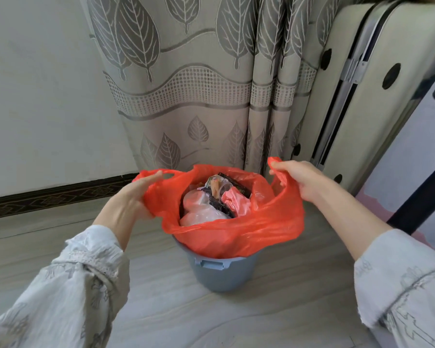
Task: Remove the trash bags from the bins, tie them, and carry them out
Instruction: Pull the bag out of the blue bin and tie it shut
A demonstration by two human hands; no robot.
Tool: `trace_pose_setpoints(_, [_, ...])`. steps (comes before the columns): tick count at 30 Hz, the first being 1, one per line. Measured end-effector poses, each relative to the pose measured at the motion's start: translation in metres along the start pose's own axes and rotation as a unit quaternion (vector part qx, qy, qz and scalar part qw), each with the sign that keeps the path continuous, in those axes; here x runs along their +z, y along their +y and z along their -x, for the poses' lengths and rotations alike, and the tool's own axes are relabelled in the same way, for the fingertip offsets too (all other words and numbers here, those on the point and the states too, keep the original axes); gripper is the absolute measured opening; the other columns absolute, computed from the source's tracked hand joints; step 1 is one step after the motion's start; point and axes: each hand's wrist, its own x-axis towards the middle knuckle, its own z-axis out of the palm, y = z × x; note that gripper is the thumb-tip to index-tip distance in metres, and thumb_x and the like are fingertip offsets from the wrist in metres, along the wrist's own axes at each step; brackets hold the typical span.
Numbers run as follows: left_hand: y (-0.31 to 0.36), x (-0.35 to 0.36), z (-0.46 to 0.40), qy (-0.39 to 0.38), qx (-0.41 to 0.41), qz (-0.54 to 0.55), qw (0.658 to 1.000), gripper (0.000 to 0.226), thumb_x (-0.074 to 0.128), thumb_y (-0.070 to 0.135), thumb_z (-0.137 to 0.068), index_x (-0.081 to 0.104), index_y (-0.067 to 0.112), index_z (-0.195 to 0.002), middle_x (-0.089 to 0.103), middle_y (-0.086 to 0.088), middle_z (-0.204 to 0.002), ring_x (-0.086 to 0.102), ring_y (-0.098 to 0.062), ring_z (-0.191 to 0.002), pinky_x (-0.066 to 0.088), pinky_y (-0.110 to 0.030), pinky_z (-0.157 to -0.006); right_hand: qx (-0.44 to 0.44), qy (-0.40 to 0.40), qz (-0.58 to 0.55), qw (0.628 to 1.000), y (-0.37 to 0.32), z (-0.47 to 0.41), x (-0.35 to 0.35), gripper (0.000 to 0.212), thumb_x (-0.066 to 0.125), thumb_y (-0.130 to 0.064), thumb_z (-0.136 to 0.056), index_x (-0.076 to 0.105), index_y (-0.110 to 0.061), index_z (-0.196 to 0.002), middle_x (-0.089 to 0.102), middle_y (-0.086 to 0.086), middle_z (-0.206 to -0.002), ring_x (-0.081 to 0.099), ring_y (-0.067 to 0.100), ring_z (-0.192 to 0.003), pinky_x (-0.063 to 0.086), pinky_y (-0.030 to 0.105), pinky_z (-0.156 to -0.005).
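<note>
Hands grip 2 handles: left hand (132, 197) and right hand (300, 180) spread the red bag (249, 229) (stuffed full) to lift it clear of the blue bin (221, 275).

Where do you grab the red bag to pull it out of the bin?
By its two handle loops, from above. The left hand and right hand already grip one each on opposite sides of the red bag, which is full and sits upright in the blue-grey bin.
</note>
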Motion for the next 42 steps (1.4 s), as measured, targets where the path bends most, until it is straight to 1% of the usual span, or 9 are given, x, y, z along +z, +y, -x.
trace_pose_setpoints(2, [0.001,0.003,-0.008,0.067,0.045,-0.08,0.994,0.018,0.056,0.021,-0.087,0.062,0.019,-0.104,0.069,0.005,-0.074,0.065,-0.009,-0.065,0.051,-0.025,-0.066,-0.041,-0.006,0.0,0.999,-0.016,0.003,0.0,0.016,0.071,-0.028,-0.077,0.068,-0.012,-0.078,0.06,-0.002,-0.072,0.052,0.012,-0.061,0.041,0.025,-0.057])
trace_pose_setpoints(6, [0.024,0.022,-0.002,0.239,0.169,-0.102,0.951,0.015,0.062,0.015,-0.079,0.057,0.02,-0.066,0.053,-0.003,-0.063,0.051,-0.019,-0.065,0.039,-0.027,-0.055,-0.144,0.036,-0.036,0.988,-0.047,0.009,0.003,0.006,0.065,-0.012,-0.079,0.059,-0.013,-0.081,0.048,0.004,-0.061,0.049,0.011,-0.043,0.038,0.017,-0.043])
trace_pose_setpoints(10, [0.06,0.044,0.013,0.222,0.222,-0.139,0.939,0.022,0.055,0.011,-0.077,0.055,0.017,-0.056,0.053,0.007,-0.034,0.053,-0.009,-0.043,0.041,-0.02,-0.047,-0.21,0.057,0.027,0.976,-0.068,0.02,0.015,0.019,0.061,-0.013,-0.077,0.05,-0.015,-0.063,0.039,0.005,-0.06,0.04,0.019,-0.059,0.027,0.028,-0.056])
trace_pose_setpoints(19, [0.119,0.08,0.054,0.109,0.341,-0.165,0.919,0.01,0.059,0.023,-0.075,0.064,0.015,-0.077,0.049,-0.008,-0.077,0.041,-0.017,-0.07,0.034,-0.028,-0.065,-0.394,0.03,0.042,0.918,-0.14,0.055,0.02,0.009,0.058,-0.012,-0.083,0.062,-0.009,-0.076,0.053,-0.001,-0.065,0.049,0.01,-0.064,0.038,0.02,-0.066])
trace_pose_setpoints(22, [0.123,0.087,0.058,0.068,0.356,-0.136,0.922,0.01,0.06,0.017,-0.084,0.066,0.012,-0.09,0.057,-0.006,-0.078,0.049,-0.013,-0.066,0.04,-0.017,-0.053,-0.439,0.043,0.052,0.896,-0.144,0.058,0.016,0.008,0.057,-0.014,-0.088,0.064,-0.011,-0.088,0.056,-0.004,-0.075,0.049,0.007,-0.072,0.038,0.015,-0.068])
trace_pose_setpoints(27, [0.116,0.092,0.062,0.024,0.352,-0.081,0.932,0.016,0.057,0.007,-0.086,0.058,0.012,-0.1,0.057,0.0,-0.075,0.052,0.004,-0.043,0.039,-0.009,-0.04,-0.41,0.03,-0.049,0.91,-0.134,0.054,0.008,0.008,0.057,-0.016,-0.09,0.065,-0.017,-0.088,0.06,-0.006,-0.075,0.056,0.009,-0.077,0.046,0.022,-0.076])
trace_pose_setpoints(33, [0.114,0.096,0.063,-0.015,0.349,-0.057,0.935,0.023,0.057,0.003,-0.085,0.056,0.015,-0.105,0.057,0.0,-0.081,0.054,-0.004,-0.051,0.044,-0.016,-0.044,-0.389,0.017,-0.109,0.914,-0.133,0.054,0.011,0.01,0.059,-0.015,-0.089,0.067,-0.014,-0.094,0.062,-0.006,-0.073,0.06,0.006,-0.073,0.05,0.023,-0.077])
trace_pose_setpoints(37, [0.133,0.104,0.063,-0.039,0.36,-0.047,0.931,0.032,0.057,0.001,-0.084,0.055,0.018,-0.112,0.058,0.001,-0.085,0.053,-0.012,-0.065,0.045,-0.024,-0.055,-0.386,0.004,-0.131,0.913,-0.157,0.057,0.018,0.026,0.06,-0.012,-0.087,0.066,-0.005,-0.112,0.069,-0.003,-0.095,0.063,0.007,-0.092,0.048,0.021,-0.092])
trace_pose_setpoints(42, [0.181,0.113,0.07,-0.045,0.401,-0.038,0.914,0.045,0.055,-0.002,-0.084,0.049,0.024,-0.12,0.057,0.004,-0.083,0.057,-0.003,-0.054,0.045,-0.02,-0.05,-0.391,0.011,-0.16,0.906,-0.21,0.067,0.018,0.033,0.063,-0.011,-0.084,0.064,-0.007,-0.116,0.068,0.007,-0.115,0.062,0.015,-0.109,0.045,0.029,-0.102])
